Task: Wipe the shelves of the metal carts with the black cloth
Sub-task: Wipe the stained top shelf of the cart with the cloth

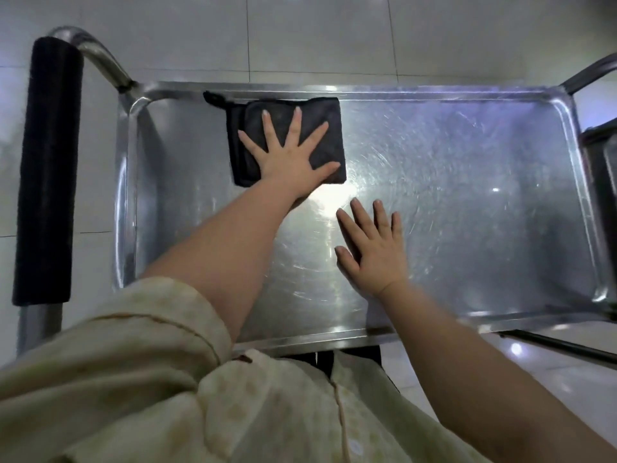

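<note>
The cloth [329,110] lies folded on the cart's top shelf [467,195], against the far edge and left of the middle, with a small loop sticking out at its far left corner. The left hand [288,155] presses down on it, palm flat and fingers spread wide, gripping nothing. Spreading the fingers puts pressure across most of the folded pad, so it should slide as one piece rather than bunch up, and the fold gives a thick, firm face to wipe with. The right hand [372,252] also lies flat with straight fingers, on bare metal nearer the near edge and about mid-width, well apart from the cloth. It most likely steadies the cart so the strokes do not roll it, and props the person as they lean over. The metal is covered in curved scuffs and glare, so I cannot tell which parts are already wiped. With the cloth up against the far rim, this looks like a pass along the far edge, and the right half and near strip probably come next. The raised rim and rounded corners may need fingertip pressure. A handle [46,168] with a black grip stands beyond the left edge.
</note>
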Action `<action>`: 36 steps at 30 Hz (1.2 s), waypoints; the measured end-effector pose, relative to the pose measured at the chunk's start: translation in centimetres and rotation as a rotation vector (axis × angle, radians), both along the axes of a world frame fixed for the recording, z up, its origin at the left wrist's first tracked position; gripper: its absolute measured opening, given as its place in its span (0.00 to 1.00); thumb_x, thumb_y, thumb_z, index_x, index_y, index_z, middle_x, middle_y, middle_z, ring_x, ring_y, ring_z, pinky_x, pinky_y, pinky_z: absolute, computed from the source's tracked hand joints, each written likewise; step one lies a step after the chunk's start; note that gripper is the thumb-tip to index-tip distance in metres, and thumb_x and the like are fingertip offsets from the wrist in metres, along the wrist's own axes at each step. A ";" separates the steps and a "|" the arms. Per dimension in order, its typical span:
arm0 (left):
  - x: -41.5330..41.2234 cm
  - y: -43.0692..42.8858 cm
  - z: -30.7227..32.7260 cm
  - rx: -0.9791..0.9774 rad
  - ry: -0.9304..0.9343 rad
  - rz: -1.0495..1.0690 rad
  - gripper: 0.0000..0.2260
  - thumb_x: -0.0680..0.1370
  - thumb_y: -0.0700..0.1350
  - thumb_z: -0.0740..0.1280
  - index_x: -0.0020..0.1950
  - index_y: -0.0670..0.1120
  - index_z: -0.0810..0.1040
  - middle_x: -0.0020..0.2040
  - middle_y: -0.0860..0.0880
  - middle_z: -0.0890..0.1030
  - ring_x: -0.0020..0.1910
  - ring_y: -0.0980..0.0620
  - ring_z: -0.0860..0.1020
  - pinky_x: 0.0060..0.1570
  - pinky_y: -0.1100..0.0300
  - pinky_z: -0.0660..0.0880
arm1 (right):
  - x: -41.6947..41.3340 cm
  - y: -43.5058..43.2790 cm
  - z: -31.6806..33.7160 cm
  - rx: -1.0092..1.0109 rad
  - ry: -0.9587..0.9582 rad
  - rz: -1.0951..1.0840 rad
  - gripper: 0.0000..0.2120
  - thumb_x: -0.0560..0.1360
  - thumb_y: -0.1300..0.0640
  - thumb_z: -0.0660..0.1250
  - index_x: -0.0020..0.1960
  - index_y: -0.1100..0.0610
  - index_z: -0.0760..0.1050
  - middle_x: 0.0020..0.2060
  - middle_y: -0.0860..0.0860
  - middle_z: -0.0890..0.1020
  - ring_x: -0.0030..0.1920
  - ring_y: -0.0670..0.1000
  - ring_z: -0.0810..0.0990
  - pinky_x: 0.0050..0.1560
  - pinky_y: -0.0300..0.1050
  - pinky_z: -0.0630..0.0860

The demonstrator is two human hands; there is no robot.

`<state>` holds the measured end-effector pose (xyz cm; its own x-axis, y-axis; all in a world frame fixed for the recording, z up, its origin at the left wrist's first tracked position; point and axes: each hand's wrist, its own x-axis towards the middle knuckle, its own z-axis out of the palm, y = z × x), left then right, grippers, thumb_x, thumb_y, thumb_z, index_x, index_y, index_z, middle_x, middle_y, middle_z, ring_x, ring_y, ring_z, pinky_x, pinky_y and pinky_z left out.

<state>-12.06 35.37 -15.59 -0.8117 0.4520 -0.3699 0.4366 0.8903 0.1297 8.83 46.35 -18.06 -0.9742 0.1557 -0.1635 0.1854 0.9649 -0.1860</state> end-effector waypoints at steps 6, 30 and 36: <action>2.4 0.1 -0.2 0.021 0.012 -0.081 0.36 0.72 0.77 0.43 0.77 0.68 0.39 0.80 0.53 0.35 0.75 0.32 0.32 0.63 0.22 0.36 | -0.5 0.5 0.5 -0.043 0.006 -0.309 0.38 0.75 0.35 0.53 0.78 0.54 0.58 0.79 0.53 0.56 0.78 0.63 0.47 0.74 0.67 0.38; 4.2 10.5 -0.1 0.031 -0.001 0.055 0.36 0.72 0.78 0.48 0.77 0.69 0.42 0.80 0.54 0.36 0.75 0.31 0.33 0.62 0.20 0.35 | 4.5 12.5 0.5 0.069 -0.113 -0.261 0.30 0.80 0.35 0.42 0.79 0.41 0.44 0.80 0.49 0.46 0.78 0.64 0.42 0.74 0.69 0.40; 3.5 12.8 -0.5 -0.012 0.036 -0.010 0.35 0.72 0.77 0.44 0.77 0.68 0.40 0.80 0.53 0.36 0.76 0.32 0.34 0.63 0.21 0.38 | 4.3 13.4 0.1 0.061 -0.099 -0.247 0.27 0.82 0.39 0.43 0.79 0.41 0.42 0.80 0.49 0.43 0.78 0.63 0.37 0.73 0.70 0.37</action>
<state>-8.60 48.17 -16.04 -0.8201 0.4558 -0.3459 0.4497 0.8872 0.1030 13.16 59.72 -17.97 -0.8854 0.3986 -0.2389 0.4305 0.8972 -0.0985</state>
